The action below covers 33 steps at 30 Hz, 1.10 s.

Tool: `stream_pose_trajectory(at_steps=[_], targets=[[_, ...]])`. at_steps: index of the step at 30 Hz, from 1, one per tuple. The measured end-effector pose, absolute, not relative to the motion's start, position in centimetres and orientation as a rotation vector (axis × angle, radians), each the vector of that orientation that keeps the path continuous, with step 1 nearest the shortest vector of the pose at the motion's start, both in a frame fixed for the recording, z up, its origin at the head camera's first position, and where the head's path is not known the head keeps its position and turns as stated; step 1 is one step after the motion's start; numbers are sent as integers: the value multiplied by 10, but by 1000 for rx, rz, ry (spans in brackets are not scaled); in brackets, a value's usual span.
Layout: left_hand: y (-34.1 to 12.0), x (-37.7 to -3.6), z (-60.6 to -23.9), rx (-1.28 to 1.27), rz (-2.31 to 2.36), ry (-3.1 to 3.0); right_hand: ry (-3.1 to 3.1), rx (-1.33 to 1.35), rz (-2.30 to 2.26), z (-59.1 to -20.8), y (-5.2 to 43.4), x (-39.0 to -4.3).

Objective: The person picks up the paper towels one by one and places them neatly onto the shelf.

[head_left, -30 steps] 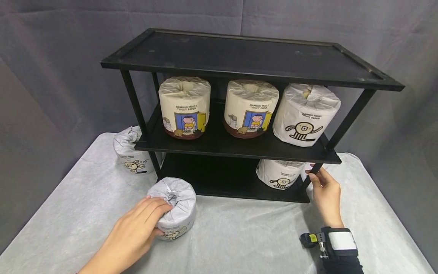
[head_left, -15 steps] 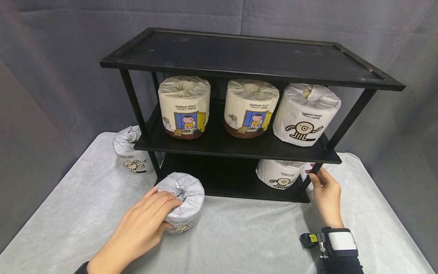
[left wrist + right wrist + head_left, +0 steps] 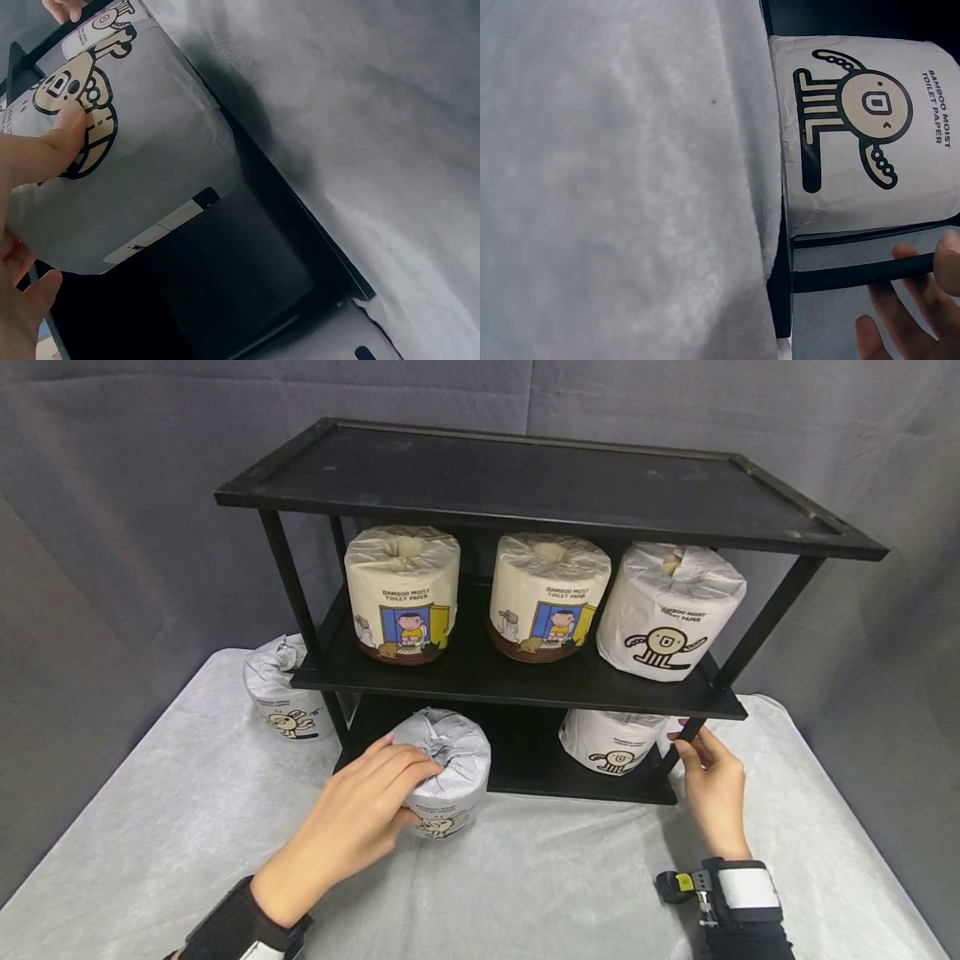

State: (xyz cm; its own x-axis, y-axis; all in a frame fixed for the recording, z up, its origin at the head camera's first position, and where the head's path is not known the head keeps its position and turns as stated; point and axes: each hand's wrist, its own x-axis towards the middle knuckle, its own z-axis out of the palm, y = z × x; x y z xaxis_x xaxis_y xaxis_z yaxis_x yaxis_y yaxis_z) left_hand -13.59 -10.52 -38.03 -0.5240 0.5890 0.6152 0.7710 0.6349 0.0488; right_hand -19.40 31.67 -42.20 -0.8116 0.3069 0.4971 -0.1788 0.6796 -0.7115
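Note:
My left hand (image 3: 367, 802) grips a white paper-wrapped toilet roll (image 3: 461, 772) at the front of the lower shelf, left of its middle. Its thumb (image 3: 52, 146) lies over the printed cartoon in the left wrist view. The roll stands nearly upright in front of the lower board (image 3: 525, 760). My right hand (image 3: 716, 793) holds the right front post (image 3: 862, 274) of the black rack (image 3: 517, 689) between thumb and fingers. Just left of that post, on the lower board, stands another white toilet roll (image 3: 855, 135).
On the middle board stand two cream toilet rolls (image 3: 402, 597) (image 3: 551, 597) and a white toilet roll (image 3: 667, 614) at the right. One more white toilet roll (image 3: 281, 693) sits on the white cloth (image 3: 540, 877) behind the left post. A grey curtain (image 3: 112, 527) hangs behind.
My left hand has carried the toilet roll rightward and up toward the lower board's front edge. The right hand stays on the post.

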Motion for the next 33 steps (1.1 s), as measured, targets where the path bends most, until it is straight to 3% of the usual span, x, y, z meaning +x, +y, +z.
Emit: stream_pose_trajectory(at_steps=[33], targets=[[-72, -181, -380, -1034, -467, -2431, -2294, -115, 1035, -423, 314, -194]])
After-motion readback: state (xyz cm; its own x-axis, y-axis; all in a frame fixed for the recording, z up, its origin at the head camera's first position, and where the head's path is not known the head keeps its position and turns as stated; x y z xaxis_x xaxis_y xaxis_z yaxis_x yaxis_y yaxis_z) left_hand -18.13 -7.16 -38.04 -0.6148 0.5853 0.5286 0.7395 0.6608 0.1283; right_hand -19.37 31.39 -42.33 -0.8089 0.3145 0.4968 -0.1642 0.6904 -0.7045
